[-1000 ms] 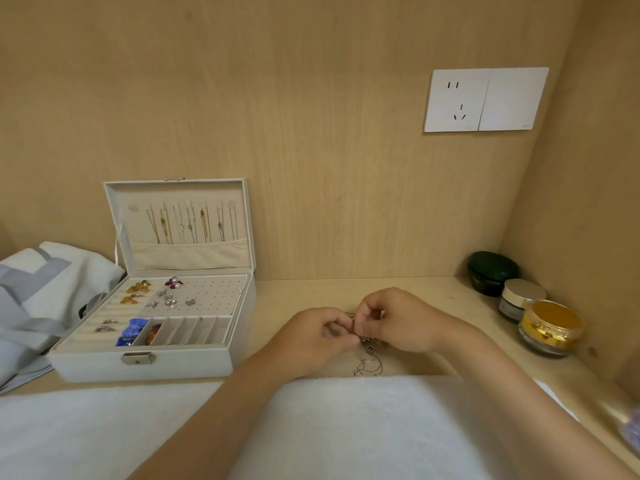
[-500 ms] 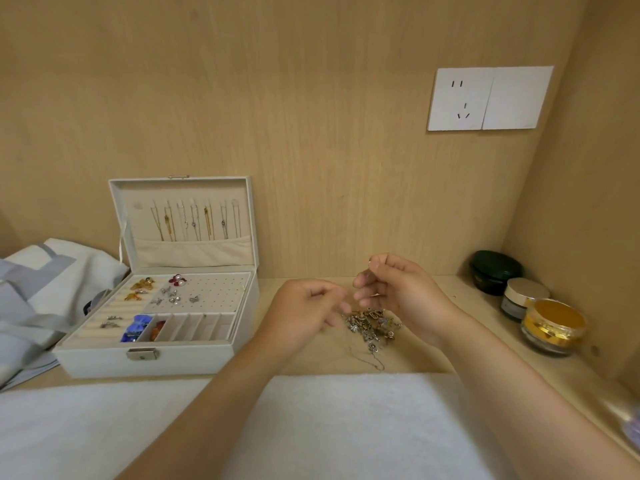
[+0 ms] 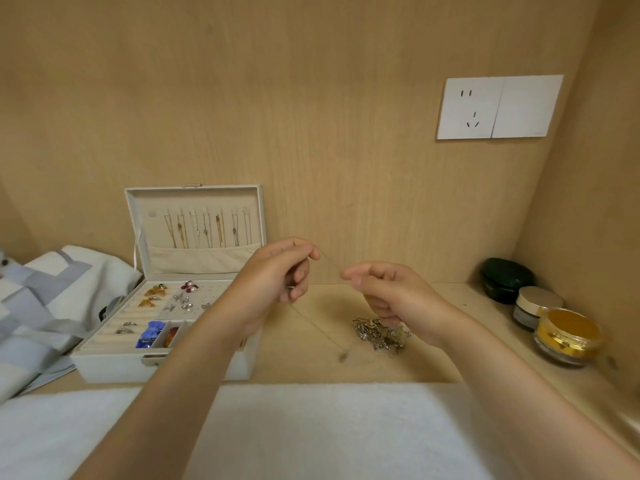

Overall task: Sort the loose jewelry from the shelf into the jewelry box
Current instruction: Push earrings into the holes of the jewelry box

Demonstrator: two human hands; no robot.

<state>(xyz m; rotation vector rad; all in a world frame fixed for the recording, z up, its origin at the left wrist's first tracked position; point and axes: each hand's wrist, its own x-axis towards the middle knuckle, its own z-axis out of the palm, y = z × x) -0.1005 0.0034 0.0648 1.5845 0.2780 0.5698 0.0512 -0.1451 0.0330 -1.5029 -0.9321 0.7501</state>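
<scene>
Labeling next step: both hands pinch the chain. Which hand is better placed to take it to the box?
Left, probably. The left hand pinches the chain right beside the box, whose lid holds necklaces; the right hand sits over the loose pile.

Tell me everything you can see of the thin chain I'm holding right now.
The thin chain is a very fine, pale, metal-looking strand. The left hand and right hand each pinch it, with a short taut stretch between them. A longer run slants from below the left hand towards the shelf, ending in a small dark piece just left of the loose jewelry pile.
</scene>
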